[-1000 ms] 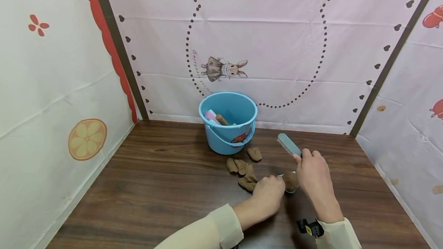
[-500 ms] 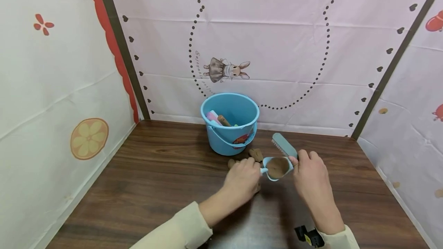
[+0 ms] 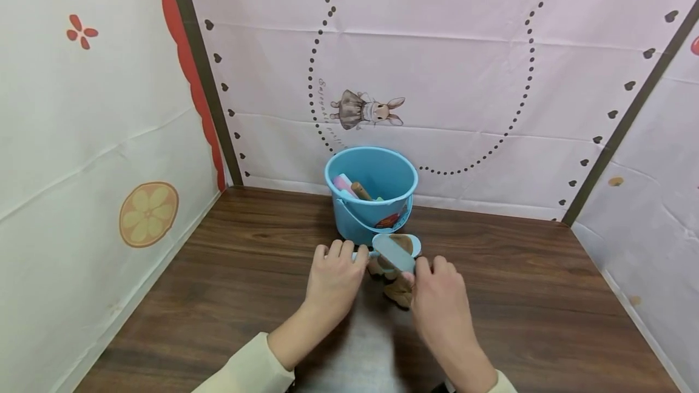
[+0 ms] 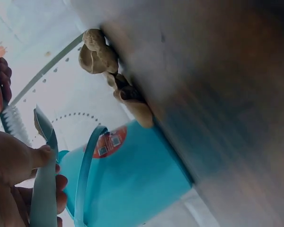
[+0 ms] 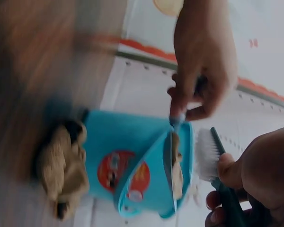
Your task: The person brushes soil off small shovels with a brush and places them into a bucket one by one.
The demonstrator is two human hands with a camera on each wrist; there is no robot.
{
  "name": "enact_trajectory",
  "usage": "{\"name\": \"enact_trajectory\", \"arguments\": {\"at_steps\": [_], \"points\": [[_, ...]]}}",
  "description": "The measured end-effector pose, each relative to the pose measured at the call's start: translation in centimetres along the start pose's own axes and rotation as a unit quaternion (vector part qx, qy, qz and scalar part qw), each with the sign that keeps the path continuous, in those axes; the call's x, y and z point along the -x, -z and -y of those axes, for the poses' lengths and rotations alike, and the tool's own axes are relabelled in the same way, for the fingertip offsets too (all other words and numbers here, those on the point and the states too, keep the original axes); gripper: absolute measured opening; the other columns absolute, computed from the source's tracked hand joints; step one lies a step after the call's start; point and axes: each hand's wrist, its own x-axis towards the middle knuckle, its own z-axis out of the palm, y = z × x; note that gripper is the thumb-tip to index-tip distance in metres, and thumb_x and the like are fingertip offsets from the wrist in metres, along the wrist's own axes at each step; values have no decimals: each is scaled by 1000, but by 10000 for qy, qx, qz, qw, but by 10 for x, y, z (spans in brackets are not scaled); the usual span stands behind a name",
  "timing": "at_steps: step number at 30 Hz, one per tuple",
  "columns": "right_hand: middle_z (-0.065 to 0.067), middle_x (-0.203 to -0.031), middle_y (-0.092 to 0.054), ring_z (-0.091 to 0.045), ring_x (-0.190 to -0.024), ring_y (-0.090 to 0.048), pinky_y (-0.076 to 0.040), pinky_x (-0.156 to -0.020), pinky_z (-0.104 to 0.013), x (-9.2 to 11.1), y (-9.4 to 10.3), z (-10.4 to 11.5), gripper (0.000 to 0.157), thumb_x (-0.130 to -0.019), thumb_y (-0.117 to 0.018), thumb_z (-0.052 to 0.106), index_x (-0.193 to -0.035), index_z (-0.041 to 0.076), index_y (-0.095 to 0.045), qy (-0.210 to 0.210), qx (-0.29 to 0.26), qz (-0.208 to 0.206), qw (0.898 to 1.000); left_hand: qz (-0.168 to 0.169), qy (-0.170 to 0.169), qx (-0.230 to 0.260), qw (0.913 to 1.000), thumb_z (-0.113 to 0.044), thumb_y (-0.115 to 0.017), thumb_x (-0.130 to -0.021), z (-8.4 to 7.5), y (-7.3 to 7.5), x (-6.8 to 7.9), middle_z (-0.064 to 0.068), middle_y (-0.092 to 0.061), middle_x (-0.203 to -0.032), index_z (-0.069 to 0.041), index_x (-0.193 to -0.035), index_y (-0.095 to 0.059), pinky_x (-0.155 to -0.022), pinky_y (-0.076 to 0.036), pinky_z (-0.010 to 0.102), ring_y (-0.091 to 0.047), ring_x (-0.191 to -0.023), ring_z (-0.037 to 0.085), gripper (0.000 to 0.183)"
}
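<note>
My left hand (image 3: 335,281) grips the handle of a light blue toy shovel (image 3: 416,245), which carries a piece of brown clay (image 5: 177,177). The shovel blade is up near the bucket's rim, in front of the blue bucket (image 3: 346,217). In my right hand (image 3: 443,299) is a light blue scrubbing brush (image 3: 394,253) with white bristles (image 5: 207,156). Seen from the head, the brush overlaps the shovel; in the right wrist view its bristles are a little apart from the clay. More brown clay lumps (image 3: 398,296) lie on the table below the shovel, partly hidden by it.
The bucket stands at the table's back edge with its handle hanging down in front. Inside it are a pink-and-white item (image 3: 344,184) and a brown stick-like piece (image 3: 360,191). Printed cloth walls (image 3: 464,77) enclose the wooden table (image 3: 519,296) at the back and sides.
My left hand has moved left and away from me, raising the shovel with its clay toward the bucket. My right hand has brought the brush left, over the shovel.
</note>
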Motion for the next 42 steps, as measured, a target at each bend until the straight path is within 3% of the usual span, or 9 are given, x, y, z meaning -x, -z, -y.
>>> {"name": "enact_trajectory", "arguments": {"at_steps": [4, 10, 17, 23, 26, 35, 42], "points": [[-11, -71, -42, -29, -60, -46, -42, -54, -42, 3, -10, 20, 37, -92, -73, 32, -87, 1, -54, -3, 105, -136, 9999, -178, 204, -6, 9996, -37, -84, -82, 3, 2, 5, 6, -59, -76, -10, -83, -68, -60, -39, 37, -55, -72, 23, 31], [-13, -73, -46, -31, -60, -49, -43, -54, -43, 5, -21, 35, 40, -92, -73, 37, -92, 0, -59, 55, 80, -322, 9994, -415, 410, 112, 9982, -32, -86, -75, 6, 7, 10, 7, -58, -73, -7, -79, -66, -61, -39, 38, -55, -69, 24, 32], [-11, -72, -47, -27, -59, -47, -45, -56, -42, -2, -26, 27, 39, -86, -78, 39, -99, 4, -66, -259, 137, 11, 9996, -329, 556, 191, 9977, -42, -81, -76, 8, 10, 13, 8, -56, -71, -5, -80, -69, -60, -37, 36, -53, -66, 24, 39], [-9, -68, -42, -28, -57, -45, -44, -56, -42, -6, -31, 13, 36, -86, -77, 38, -91, 6, -62, -375, 100, 182, 9991, -374, 663, 370, 9964, -44, -60, -87, 9, 7, 13, 8, -55, -70, -4, -79, -69, -59, -35, 36, -51, -65, 25, 42], [-8, -67, -41, -28, -57, -46, -43, -56, -43, -8, -32, 7, 36, -87, -75, 39, -88, 6, -60, -446, 30, 169, 9989, -354, 681, 463, 9960, -44, -58, -87, 9, 5, 14, 8, -55, -70, -4, -79, -70, -58, -35, 35, -51, -64, 24, 42], [-9, -68, -40, -27, -56, -44, -41, -54, -42, -14, -24, -9, 36, -94, -69, 34, -84, 3, -55, -736, -98, 88, 9972, -230, 782, 278, 9963, -39, -83, -74, 12, 7, 14, 8, -56, -70, -5, -81, -74, -59, -35, 35, -51, -65, 24, 36], [-8, -73, -44, -27, -60, -48, -45, -57, -41, -3, -23, 18, 32, -93, -71, 32, -89, 3, -57, 30, -207, 273, 9994, -158, 815, 316, 9960, -33, -88, -72, 8, 10, 11, 8, -59, -72, -6, -80, -72, -60, -36, 36, -54, -68, 25, 33]]}}
